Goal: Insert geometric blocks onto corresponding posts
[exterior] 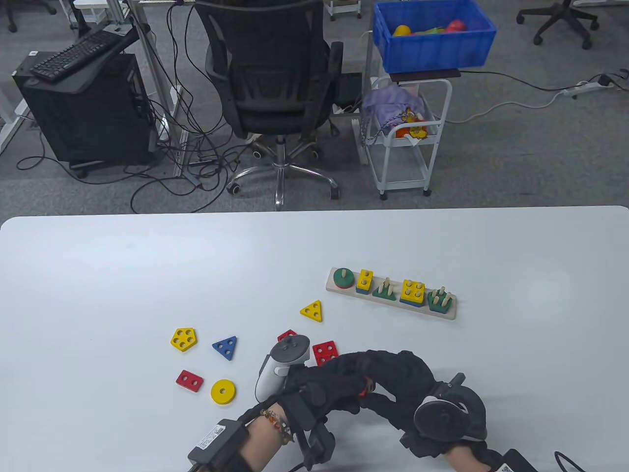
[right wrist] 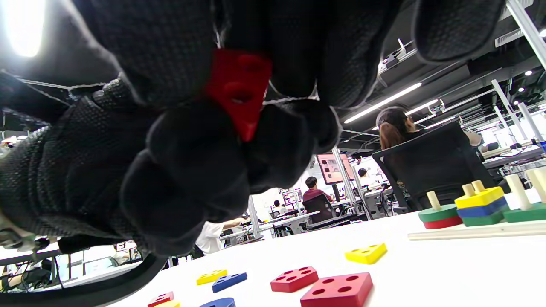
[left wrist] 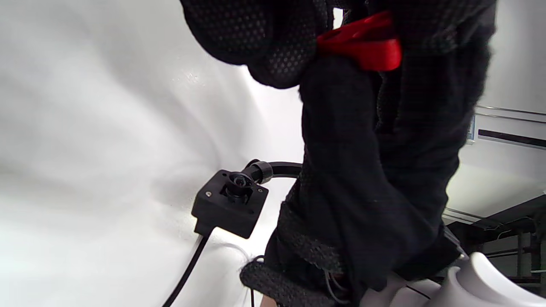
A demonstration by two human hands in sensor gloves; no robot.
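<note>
On your table [exterior: 98, 275] the loose blocks count out as seven. Two are yellow with holes — a pentagon [exterior: 184, 339] and a triangle [exterior: 313, 311] — and a yellow ring [exterior: 223, 392] makes a third yellow piece. There is one blue triangle [exterior: 226, 346]. Red gives you three on the table: a two-hole rectangle [exterior: 189, 380], a four-hole square [exterior: 325, 352], and a red piece [exterior: 286, 336] half hidden behind your left tracker [exterior: 281, 366]; its shape cannot be told from the table view.

The wooden peg board [exterior: 391, 299] sits to the right of the loose pieces and well apart from your hands. It has five stations, all already carrying blocks: a green disc over red on the single peg, yellow over blue on the two pegs, a green triangle on three, a yellow square over blue on four, and a green pentagon on five.

An eighth block, a red triangle [right wrist: 239, 91], is off the table — it is held between both your hands at the near edge. Your left hand [exterior: 319, 388] and right hand [exterior: 393, 378] meet there, fingers curled together. In the right wrist view, gloved fingertips [right wrist: 192, 170] close around the triangle from all sides, its holes facing the camera. In the left wrist view only a red edge shows between the black gloves. Both hands are clamped on that triangle.
</note>
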